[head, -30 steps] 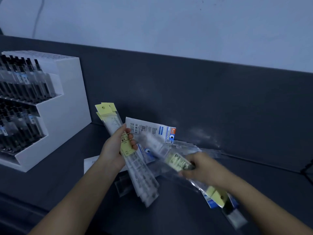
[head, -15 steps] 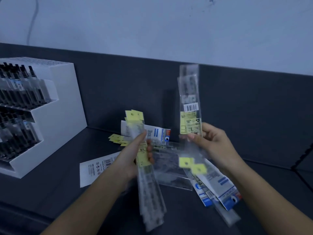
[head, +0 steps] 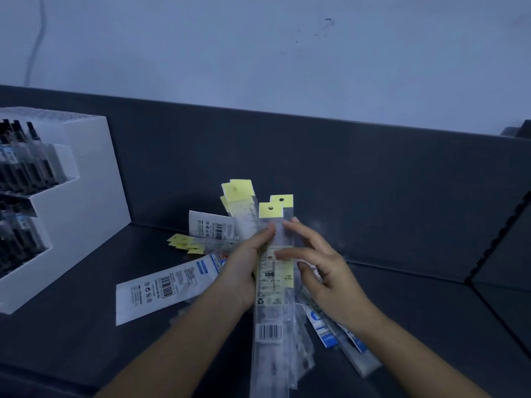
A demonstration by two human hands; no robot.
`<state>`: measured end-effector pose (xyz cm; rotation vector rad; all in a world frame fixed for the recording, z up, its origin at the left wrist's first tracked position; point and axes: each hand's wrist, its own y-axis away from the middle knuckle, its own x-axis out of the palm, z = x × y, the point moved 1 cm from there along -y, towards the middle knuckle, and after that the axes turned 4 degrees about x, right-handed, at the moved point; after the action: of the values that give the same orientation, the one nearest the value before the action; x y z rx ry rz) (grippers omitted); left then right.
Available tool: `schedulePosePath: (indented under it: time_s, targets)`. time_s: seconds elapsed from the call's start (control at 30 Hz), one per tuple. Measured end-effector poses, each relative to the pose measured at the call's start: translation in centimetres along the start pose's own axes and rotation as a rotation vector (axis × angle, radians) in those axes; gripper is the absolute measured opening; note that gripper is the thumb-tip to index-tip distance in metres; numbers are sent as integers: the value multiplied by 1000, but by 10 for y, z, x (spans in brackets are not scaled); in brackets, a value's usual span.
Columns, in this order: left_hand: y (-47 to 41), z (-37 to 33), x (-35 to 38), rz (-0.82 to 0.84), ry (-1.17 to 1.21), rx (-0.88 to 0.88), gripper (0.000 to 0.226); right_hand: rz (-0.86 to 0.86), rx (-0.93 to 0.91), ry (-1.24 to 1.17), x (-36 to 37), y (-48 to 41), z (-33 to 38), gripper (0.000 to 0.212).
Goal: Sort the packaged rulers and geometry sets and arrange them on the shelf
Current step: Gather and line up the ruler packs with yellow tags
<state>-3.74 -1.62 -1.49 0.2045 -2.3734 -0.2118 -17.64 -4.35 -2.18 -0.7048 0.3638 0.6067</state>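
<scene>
We note left hand (head: 240, 272) fingers grasping ruler bundle (head: 270, 314) (yellow tabs up); right hand (head: 326, 270) fingers released, touching bundle front; geometry set (head: 161, 288) flat on shelf (head: 71, 343).

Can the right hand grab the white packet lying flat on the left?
Probably not directly: the left hand and its bundle of rulers sit between the right hand and that white packet. It would have to cross over them.
</scene>
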Motion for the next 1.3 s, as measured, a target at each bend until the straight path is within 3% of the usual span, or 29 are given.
schedulePosePath:
  time_s: [0.13,0.2,0.3,0.37,0.47,0.63,0.7,0.9,1.13,1.3]
  targets:
    - [-3,4,7,-143,35,127,25,-206,239,-218,-3,14,12,24]
    - [-7,10,14,-189,52,233,33,-28,414,-247,0,17,17,47]
    - [-9,19,28,-173,18,328,34,123,424,-47,-6,17,13,41]
    - [-7,19,38,-47,-22,347,27,117,390,-72,-21,17,7,33]
    - [1,14,52,187,-154,341,38,85,325,-204,-35,20,2,30]
    - [21,1,71,432,-377,517,6,125,143,-141,-30,24,6,76]
    - [25,1,70,473,-487,556,9,127,165,-142,-22,25,3,75]
    - [21,7,49,398,-557,510,25,156,218,-35,1,31,-9,42]
    - [19,-6,33,352,-539,437,32,61,267,-161,-2,22,-13,16]
    - [15,-14,19,213,-568,388,28,-237,357,-193,-15,23,-16,15]
